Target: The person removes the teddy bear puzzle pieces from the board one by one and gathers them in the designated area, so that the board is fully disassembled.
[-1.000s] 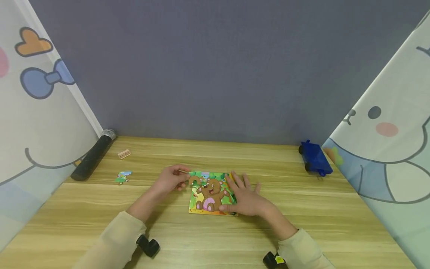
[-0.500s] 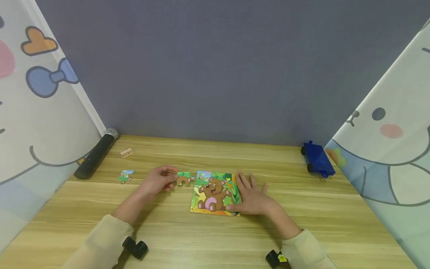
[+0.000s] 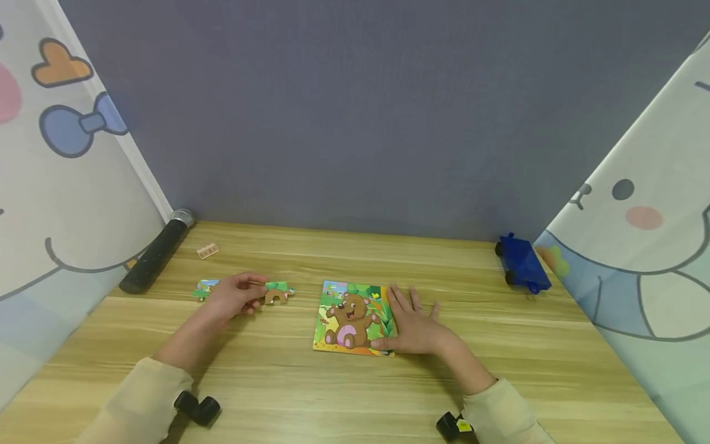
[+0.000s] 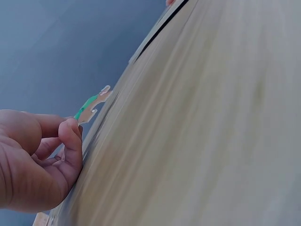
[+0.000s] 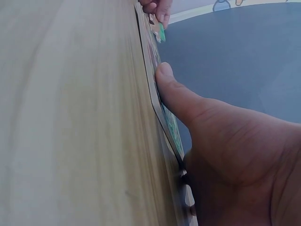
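Observation:
My left hand (image 3: 230, 297) pinches a puzzle piece (image 3: 278, 292) with green and brown print between thumb and fingers. In the left wrist view the piece (image 4: 91, 106) stands out past the fingertips, tilted above the tabletop. A square bear puzzle (image 3: 349, 319) lies flat in the middle of the table. My right hand (image 3: 416, 327) rests at its right edge with fingers spread, the thumb lying on the lower right corner. Partly hidden behind the left hand, a second loose puzzle piece (image 3: 204, 287) lies on the table.
A black microphone (image 3: 158, 251) lies at the far left, near a small pinkish block (image 3: 208, 251). At the back right stands a blue toy cart (image 3: 522, 264). A grey panel (image 3: 355, 123) closes off the back of the wooden table (image 3: 333, 394).
My left hand has drawn the puzzle piece leftward, from over the bear puzzle's upper left corner to well apart from it. The right hand stays at the puzzle's right edge.

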Available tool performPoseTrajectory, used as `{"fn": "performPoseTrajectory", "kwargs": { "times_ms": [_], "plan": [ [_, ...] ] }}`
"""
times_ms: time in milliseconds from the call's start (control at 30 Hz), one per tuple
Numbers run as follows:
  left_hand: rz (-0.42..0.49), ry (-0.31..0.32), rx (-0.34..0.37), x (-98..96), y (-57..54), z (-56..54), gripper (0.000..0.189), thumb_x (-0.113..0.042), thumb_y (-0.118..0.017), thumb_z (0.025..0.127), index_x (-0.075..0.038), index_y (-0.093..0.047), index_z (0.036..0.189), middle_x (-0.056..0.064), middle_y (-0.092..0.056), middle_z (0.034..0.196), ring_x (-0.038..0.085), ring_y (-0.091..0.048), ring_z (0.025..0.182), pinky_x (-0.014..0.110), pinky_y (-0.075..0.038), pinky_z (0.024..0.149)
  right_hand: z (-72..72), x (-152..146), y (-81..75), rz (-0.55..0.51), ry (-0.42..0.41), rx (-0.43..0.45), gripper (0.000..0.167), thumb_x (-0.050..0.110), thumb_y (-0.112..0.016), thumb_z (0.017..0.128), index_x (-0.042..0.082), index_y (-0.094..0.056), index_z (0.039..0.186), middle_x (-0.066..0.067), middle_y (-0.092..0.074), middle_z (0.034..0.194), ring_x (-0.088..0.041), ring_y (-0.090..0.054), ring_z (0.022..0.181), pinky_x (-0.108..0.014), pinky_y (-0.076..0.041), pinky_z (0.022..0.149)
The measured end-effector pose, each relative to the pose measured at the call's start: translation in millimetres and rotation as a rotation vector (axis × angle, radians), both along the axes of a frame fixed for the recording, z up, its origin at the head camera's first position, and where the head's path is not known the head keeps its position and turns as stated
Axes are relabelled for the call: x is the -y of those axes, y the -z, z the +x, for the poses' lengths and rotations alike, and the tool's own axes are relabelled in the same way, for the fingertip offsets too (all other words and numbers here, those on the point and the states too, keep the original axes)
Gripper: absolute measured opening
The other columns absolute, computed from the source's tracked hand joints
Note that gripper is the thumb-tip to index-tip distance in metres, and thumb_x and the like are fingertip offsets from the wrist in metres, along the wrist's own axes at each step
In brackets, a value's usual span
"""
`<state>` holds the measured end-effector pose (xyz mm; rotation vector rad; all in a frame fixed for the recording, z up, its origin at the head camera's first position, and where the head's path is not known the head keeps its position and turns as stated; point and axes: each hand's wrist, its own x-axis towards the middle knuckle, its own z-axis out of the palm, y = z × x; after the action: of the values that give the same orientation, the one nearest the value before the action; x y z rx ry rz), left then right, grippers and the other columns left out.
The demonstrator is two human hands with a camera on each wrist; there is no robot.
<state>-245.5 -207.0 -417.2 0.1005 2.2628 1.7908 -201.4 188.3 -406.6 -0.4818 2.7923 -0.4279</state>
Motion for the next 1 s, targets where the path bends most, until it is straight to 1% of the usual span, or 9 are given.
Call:
{"fn": "performPoseTrajectory", "kwargs": {
  "times_ms": [267, 367, 467, 733, 933, 1000],
  "plan": [
    [-0.055, -0.045, -0.029, 17.2, 0.2, -0.8, 0.04, -0.011, -0.061, 0.103, 0.01, -0.052, 0.135, 0.009, -0.061, 0.097, 0.011, -0.059, 0.072, 0.022, -0.052, 0.06, -1.4, 1.5, -0.1, 0.003, -0.001, 0.0, 0.121, 0.074, -0.065, 0.083, 0.006, -0.006, 0.162, -0.01, 0.001, 0.169, -0.046, 0.007, 0.15, -0.085, 0.005, 0.099],
    [-0.074, -0.079, -0.034, 21.5, 1.0, -2.0, 0.039, -0.01, -0.061, 0.102, 0.01, -0.053, 0.134, 0.008, -0.062, 0.095, 0.01, -0.06, 0.069, 0.021, -0.052, 0.056, -1.6, 0.8, 0.5, 0.003, -0.003, 0.003, 0.121, 0.075, -0.065, 0.083, 0.006, -0.005, 0.162, -0.01, 0.001, 0.169, -0.046, 0.007, 0.15, -0.085, 0.006, 0.099],
    [-0.091, -0.096, -0.044, 24.8, 1.6, -3.2, 0.037, -0.008, -0.06, 0.102, 0.011, -0.054, 0.133, 0.005, -0.061, 0.091, 0.009, -0.059, 0.068, 0.022, -0.05, 0.055, -1.5, 0.0, 1.5, -0.003, -0.003, 0.005, 0.121, 0.074, -0.065, 0.083, 0.006, -0.005, 0.162, -0.01, 0.002, 0.169, -0.046, 0.008, 0.15, -0.085, 0.006, 0.099],
    [-0.125, -0.129, -0.058, 33.9, -0.4, -3.6, 0.035, -0.007, -0.056, 0.104, 0.013, -0.053, 0.133, 0.004, -0.062, 0.09, 0.007, -0.057, 0.066, 0.021, -0.048, 0.053, -1.7, -0.5, 1.8, -0.006, -0.002, 0.007, 0.121, 0.074, -0.065, 0.083, 0.006, -0.005, 0.162, -0.01, 0.002, 0.169, -0.046, 0.008, 0.15, -0.085, 0.007, 0.098],
    [-0.093, -0.124, -0.028, 42.8, 2.9, -6.7, 0.037, -0.006, -0.055, 0.104, 0.014, -0.05, 0.135, 0.001, -0.061, 0.082, 0.006, -0.054, 0.063, 0.022, -0.048, 0.052, -2.5, -0.2, 2.2, -0.002, -0.006, 0.01, 0.12, 0.074, -0.065, 0.083, 0.007, -0.004, 0.162, -0.01, 0.003, 0.169, -0.046, 0.009, 0.15, -0.085, 0.008, 0.098],
    [-0.093, -0.129, -0.028, 46.5, 4.4, -8.1, 0.038, -0.007, -0.056, 0.104, 0.015, -0.05, 0.135, 0.0, -0.062, 0.081, 0.006, -0.055, 0.062, 0.021, -0.048, 0.051, -2.7, -0.2, 2.5, -0.003, -0.006, 0.012, 0.12, 0.074, -0.065, 0.083, 0.007, -0.004, 0.163, -0.01, 0.003, 0.169, -0.046, 0.009, 0.15, -0.085, 0.008, 0.098]
  ]
}}
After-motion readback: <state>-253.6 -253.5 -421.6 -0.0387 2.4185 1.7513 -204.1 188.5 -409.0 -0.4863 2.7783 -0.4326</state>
